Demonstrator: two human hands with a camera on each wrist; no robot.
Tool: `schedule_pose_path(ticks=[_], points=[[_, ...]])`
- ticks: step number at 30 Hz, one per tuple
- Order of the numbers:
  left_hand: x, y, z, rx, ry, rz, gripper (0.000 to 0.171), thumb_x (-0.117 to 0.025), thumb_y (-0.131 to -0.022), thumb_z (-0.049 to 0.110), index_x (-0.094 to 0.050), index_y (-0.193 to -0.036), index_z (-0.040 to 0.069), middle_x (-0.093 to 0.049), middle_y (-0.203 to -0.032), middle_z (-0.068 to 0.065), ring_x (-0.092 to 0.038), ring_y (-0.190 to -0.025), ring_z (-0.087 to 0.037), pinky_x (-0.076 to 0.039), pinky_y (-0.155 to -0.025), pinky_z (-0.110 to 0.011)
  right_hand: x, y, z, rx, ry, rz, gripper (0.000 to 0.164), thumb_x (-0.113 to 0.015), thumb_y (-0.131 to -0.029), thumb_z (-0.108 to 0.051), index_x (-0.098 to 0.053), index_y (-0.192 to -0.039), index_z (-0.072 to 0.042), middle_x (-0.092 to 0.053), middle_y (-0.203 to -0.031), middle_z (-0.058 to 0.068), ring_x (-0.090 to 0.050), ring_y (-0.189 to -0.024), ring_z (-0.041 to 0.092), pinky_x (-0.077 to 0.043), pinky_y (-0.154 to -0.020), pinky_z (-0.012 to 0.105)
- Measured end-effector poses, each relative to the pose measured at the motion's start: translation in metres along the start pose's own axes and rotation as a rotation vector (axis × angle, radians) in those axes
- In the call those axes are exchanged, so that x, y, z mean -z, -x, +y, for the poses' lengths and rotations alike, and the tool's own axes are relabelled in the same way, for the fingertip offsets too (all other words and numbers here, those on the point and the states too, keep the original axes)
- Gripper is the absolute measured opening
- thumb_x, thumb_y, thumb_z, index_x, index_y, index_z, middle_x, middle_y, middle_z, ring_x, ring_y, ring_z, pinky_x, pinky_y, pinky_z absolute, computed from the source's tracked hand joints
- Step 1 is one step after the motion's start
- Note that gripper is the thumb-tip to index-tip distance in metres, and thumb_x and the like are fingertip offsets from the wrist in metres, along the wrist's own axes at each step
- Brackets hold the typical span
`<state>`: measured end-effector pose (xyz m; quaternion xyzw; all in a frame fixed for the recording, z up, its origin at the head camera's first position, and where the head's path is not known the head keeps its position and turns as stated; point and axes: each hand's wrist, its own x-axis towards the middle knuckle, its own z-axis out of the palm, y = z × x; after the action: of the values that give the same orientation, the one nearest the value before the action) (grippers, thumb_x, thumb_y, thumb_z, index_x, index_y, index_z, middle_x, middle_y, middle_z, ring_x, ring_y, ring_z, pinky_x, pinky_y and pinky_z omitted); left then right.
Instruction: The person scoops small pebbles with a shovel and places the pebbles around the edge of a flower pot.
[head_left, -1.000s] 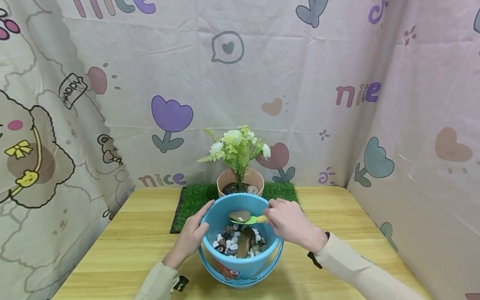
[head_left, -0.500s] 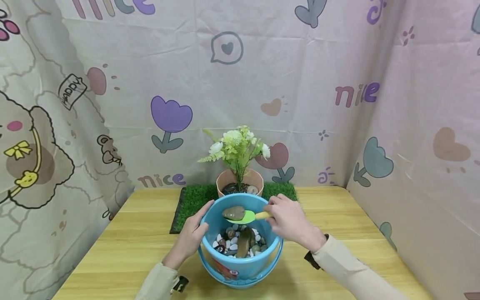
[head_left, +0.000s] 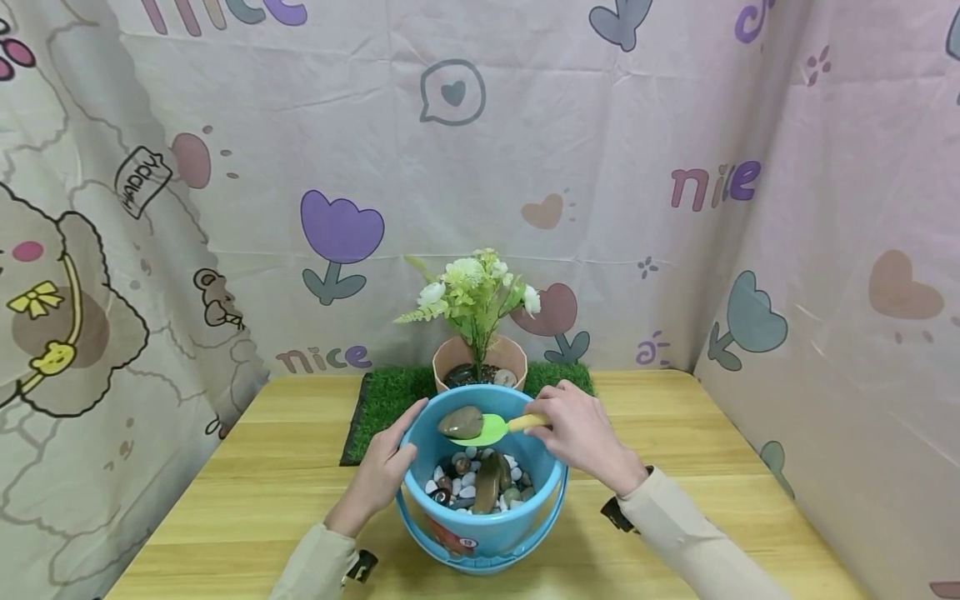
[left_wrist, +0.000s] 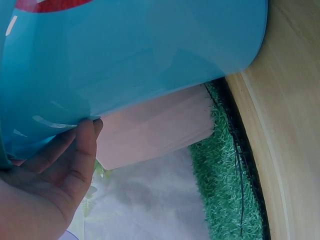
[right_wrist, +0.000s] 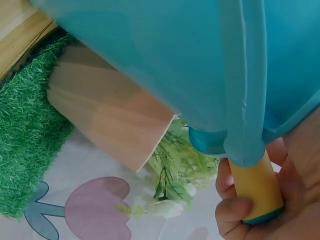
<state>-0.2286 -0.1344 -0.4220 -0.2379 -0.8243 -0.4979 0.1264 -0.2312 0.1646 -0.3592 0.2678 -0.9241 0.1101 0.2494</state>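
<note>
A blue bucket (head_left: 487, 533) stands on the table, holding white and dark pebbles (head_left: 463, 485) and a long brown stone (head_left: 488, 483). At its left rim my left hand (head_left: 386, 462) grips it, thumb at the edge and fingers along the outside wall; in the left wrist view the fingers (left_wrist: 85, 150) lie against the blue wall. My right hand (head_left: 581, 433) holds a small toy shovel by its yellow handle (right_wrist: 256, 190) over the right rim. On the shovel's green blade (head_left: 489, 429), above the pebbles, rests a smooth grey-brown stone (head_left: 461, 422).
Right behind the bucket, a pink flower pot (head_left: 450, 362) with white flowers (head_left: 463, 275) and stones in it stands on a green turf mat (head_left: 386, 400). The wooden table (head_left: 247, 483) is backed by printed cloth (head_left: 487, 167) on its sides and rear.
My right hand has raised the shovel and the stone on it slightly, moving the stone left and upward inside the bucket. My left hand stays at the rim.
</note>
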Motion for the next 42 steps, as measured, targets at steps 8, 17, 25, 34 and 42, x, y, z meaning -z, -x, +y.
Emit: schedule_pose_path(ticks=[8,17,25,34,42], points=[[0.000,0.000,-0.001,-0.006,-0.007,0.004,0.063,-0.039,-0.091,0.000,-0.037,-0.152,0.015,-0.055,-0.141,-0.014,-0.066,-0.112,-0.030,-0.056,-0.079,-0.030,-0.001,0.000,-0.003,-0.005,0.012,0.003,0.020,-0.081,-0.079,-0.027,-0.079,-0.098,-0.021,-0.067,-0.089,-0.008,-0.044,-0.075,0.010,-0.036,-0.060,0.022],[0.000,-0.001,-0.003,-0.023,-0.029,0.018,0.062,-0.040,-0.091,0.000,-0.038,-0.152,0.012,-0.056,-0.141,-0.014,-0.066,-0.110,-0.029,-0.051,-0.072,-0.026,-0.004,0.001,-0.003,-0.050,0.002,0.007,0.020,-0.082,-0.078,-0.031,-0.080,-0.097,-0.026,-0.072,-0.089,-0.013,-0.044,-0.073,0.006,-0.035,-0.058,0.021],[0.000,0.000,-0.002,-0.009,-0.022,0.016,0.063,-0.040,-0.090,0.000,-0.038,-0.152,0.013,-0.058,-0.138,-0.015,-0.067,-0.103,-0.029,-0.049,-0.068,-0.026,-0.006,0.002,-0.004,-0.097,-0.023,0.016,0.022,-0.082,-0.076,-0.036,-0.080,-0.096,-0.025,-0.073,-0.089,-0.012,-0.046,-0.072,0.005,-0.037,-0.060,0.021],[0.000,0.000,-0.001,-0.002,-0.003,0.002,0.063,-0.039,-0.090,0.001,-0.037,-0.152,0.014,-0.058,-0.137,-0.014,-0.065,-0.100,-0.027,-0.048,-0.068,-0.027,-0.008,0.004,-0.006,-0.137,-0.025,0.049,0.022,-0.083,-0.074,-0.037,-0.080,-0.092,-0.025,-0.070,-0.083,-0.013,-0.045,-0.070,0.005,-0.038,-0.058,0.022],[-0.001,0.000,0.000,0.006,0.001,0.009,0.063,-0.039,-0.090,0.000,-0.038,-0.152,0.014,-0.055,-0.141,-0.014,-0.066,-0.105,-0.028,-0.049,-0.068,-0.027,-0.009,0.007,-0.011,-0.155,-0.021,0.062,0.019,-0.082,-0.076,-0.037,-0.080,-0.092,-0.027,-0.069,-0.082,-0.013,-0.045,-0.071,0.006,-0.038,-0.054,0.024]])
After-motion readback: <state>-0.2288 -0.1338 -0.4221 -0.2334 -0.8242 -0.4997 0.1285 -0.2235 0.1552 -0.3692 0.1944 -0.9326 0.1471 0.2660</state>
